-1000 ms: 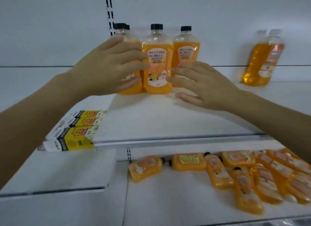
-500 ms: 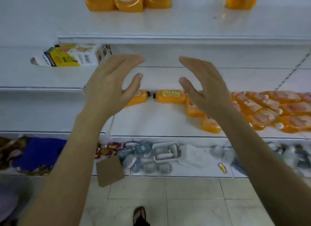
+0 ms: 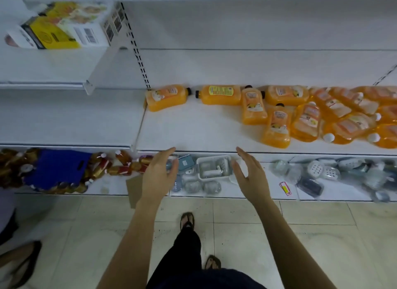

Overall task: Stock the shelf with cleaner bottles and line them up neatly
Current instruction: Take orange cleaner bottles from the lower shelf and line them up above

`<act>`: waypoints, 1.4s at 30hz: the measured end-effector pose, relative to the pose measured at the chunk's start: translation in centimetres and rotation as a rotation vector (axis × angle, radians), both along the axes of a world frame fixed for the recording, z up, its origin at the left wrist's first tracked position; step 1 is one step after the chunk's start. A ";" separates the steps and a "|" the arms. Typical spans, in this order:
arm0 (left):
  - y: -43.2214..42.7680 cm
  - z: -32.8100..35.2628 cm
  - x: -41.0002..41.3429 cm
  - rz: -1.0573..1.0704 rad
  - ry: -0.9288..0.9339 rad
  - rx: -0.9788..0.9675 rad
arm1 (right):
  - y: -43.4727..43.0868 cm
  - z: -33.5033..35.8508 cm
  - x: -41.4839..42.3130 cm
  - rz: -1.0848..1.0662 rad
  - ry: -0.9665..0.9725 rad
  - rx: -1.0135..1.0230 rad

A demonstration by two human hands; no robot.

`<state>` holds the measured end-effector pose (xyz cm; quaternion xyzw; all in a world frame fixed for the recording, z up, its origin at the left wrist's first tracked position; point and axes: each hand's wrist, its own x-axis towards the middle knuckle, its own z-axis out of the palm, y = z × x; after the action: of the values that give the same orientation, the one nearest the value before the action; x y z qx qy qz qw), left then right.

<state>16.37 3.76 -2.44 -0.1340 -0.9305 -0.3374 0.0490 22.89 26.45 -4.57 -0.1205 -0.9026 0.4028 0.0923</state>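
Several orange cleaner bottles lie flat on the white middle shelf [image 3: 193, 136]. The leftmost bottle [image 3: 166, 97] and a second one [image 3: 219, 94] lie cap to cap near the back; the others are heaped at the right [image 3: 311, 116]. My left hand [image 3: 160, 174] and my right hand [image 3: 250, 174] hover in front of the shelf's front edge, palms facing each other, fingers apart, both holding nothing. Neither touches a bottle. The upper shelf with upright bottles is out of view.
Yellow and white boxes [image 3: 62, 26] lie on a shelf at upper left. The bottom shelf holds a blue bag [image 3: 55, 168], brown bottles [image 3: 122, 166], and clear packaged goods [image 3: 212, 168]. Below are tiled floor and my sandalled feet [image 3: 188, 221]. Another person's foot [image 3: 23, 263] shows at lower left.
My view has dropped from the upper shelf of upright bottles to the lower shelves and floor. Both hands came off the upright bottles and lowered, empty, to the middle shelf's front edge.
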 end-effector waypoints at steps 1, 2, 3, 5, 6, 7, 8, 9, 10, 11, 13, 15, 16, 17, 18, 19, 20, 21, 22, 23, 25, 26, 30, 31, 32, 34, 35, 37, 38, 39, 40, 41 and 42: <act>-0.2 -0.9 -0.5 0.013 -0.033 -0.009 | 0.1 -1.2 -0.1 -0.023 -0.040 -0.009; -0.4 -1.7 -1.3 0.035 -0.060 -0.015 | 0.2 -2.1 -0.5 -0.049 -0.076 -0.017; -0.8 -2.3 -2.4 0.071 -0.079 -0.015 | 0.4 -2.9 -1.0 -0.076 -0.109 -0.025; -1.2 -3.3 -5.1 0.151 -0.096 -0.007 | 0.9 -4.0 -2.8 -0.134 -0.157 -0.052; -1.2 -3.5 -6.6 0.180 -0.099 -0.006 | 1.2 -4.2 -3.9 -0.172 -0.172 -0.070; -1.1 -3.7 -8.2 0.201 -0.101 -0.003 | 1.4 -4.4 -5.2 -0.213 -0.177 -0.084; -0.9 -3.8 -9.7 0.217 -0.106 0.003 | 1.6 -4.4 -6.5 -0.251 -0.171 -0.089; -0.7 -3.8 -11.2 0.229 -0.116 0.008 | 1.7 -4.2 -7.9 -0.283 -0.156 -0.084; -0.6 -3.8 -12.7 0.234 -0.125 0.006 | 1.9 -4.0 -9.3 -0.310 -0.134 -0.076; -0.4 -3.8 -14.1 0.231 -0.128 -0.002 | 2.0 -3.7 -10.7 -0.329 -0.110 -0.069; -0.3 -3.7 -16.9 0.203 -0.116 -0.017 | 1.9 -3.2 -13.5 -0.349 -0.076 -0.068; -0.3 -3.5 -19.5 0.163 -0.083 -0.025 | 1.5 -2.7 -16.0 -0.341 -0.058 -0.065; -0.2 -3.4 -20.8 0.139 -0.056 -0.045 | 1.4 -2.4 -17.2 -0.324 -0.043 -0.051; -0.2 -3.4 -22.0 0.118 -0.031 -0.085 | 1.4 -2.1 -18.5 -0.300 -0.025 -0.022; -0.1 -3.4 -23.2 0.105 -0.025 -0.138 | 1.5 -1.8 -19.8 -0.273 -0.019 0.020; 0.1 -3.5 -24.3 0.103 -0.046 -0.192 | 1.8 -1.5 -21.1 -0.244 -0.035 0.073; 0.3 -3.7 -25.4 0.112 -0.092 -0.235 | 2.2 -1.3 -22.5 -0.211 -0.067 0.138; 0.5 -4.0 -26.4 0.124 -0.151 -0.268 | 2.7 -1.2 -23.9 -0.177 -0.105 0.210; 0.7 -4.3 -27.1 0.130 -0.212 -0.298 | 3.3 -1.1 -25.0 -0.144 -0.145 0.279; 0.8 -4.6 -27.7 0.128 -0.265 -0.331 | 3.9 -1.2 -26.0 -0.110 -0.190 0.339; 0.9 -5.2 -28.2 0.119 -0.326 -0.396 | 5.3 -1.4 -27.4 -0.029 -0.293 0.439; 0.8 -5.4 -28.1 0.120 -0.332 -0.423 | 6.0 -1.5 -27.9 0.005 -0.348 0.471; 0.8 -6.0 -27.2 0.156 -0.298 -0.452 | 7.1 -1.8 -28.6 0.050 -0.465 0.570; 0.9 -6.0 -26.9 0.181 -0.298 -0.431 | 6.8 -1.9 -28.6 0.051 -0.456 0.622; 1.0 -5.9 -26.7 0.203 -0.292 -0.410 | 6.3 -2.0 -28.6 0.046 -0.442 0.663; 1.0 -5.9 -26.2 0.224 -0.270 -0.403 | 5.4 -2.2 -28.5 0.012 -0.411 0.667; 1.0 -5.9 -25.8 0.229 -0.256 -0.401 | 5.1 -2.2 -28.5 0.001 -0.396 0.646; 0.8 -6.0 -24.5 0.248 -0.221 -0.379 | 4.6 -2.0 -28.3 0.020 -0.402 0.590; 0.9 -6.0 -23.6 0.267 -0.200 -0.365 | 4.4 -1.8 -28.0 0.027 -0.420 0.549; 0.9 -6.1 -22.6 0.293 -0.179 -0.355 | 4.0 -1.6 -27.5 0.016 -0.432 0.506; 1.0 -6.2 -21.5 0.320 -0.162 -0.347 | 3.6 -1.5 -26.7 -0.011 -0.426 0.473; 1.0 -6.2 -20.4 0.338 -0.149 -0.339 | 3.0 -1.6 -25.6 -0.047 -0.410 0.443; 1.0 -6.2 -19.3 0.351 -0.145 -0.328 | 2.3 -1.6 -24.4 -0.087 -0.392 0.403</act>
<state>-2.89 4.75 -8.65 0.0479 -0.9829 -0.1768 0.0176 -1.49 28.74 -6.21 -0.2140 -0.9591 0.1798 -0.0446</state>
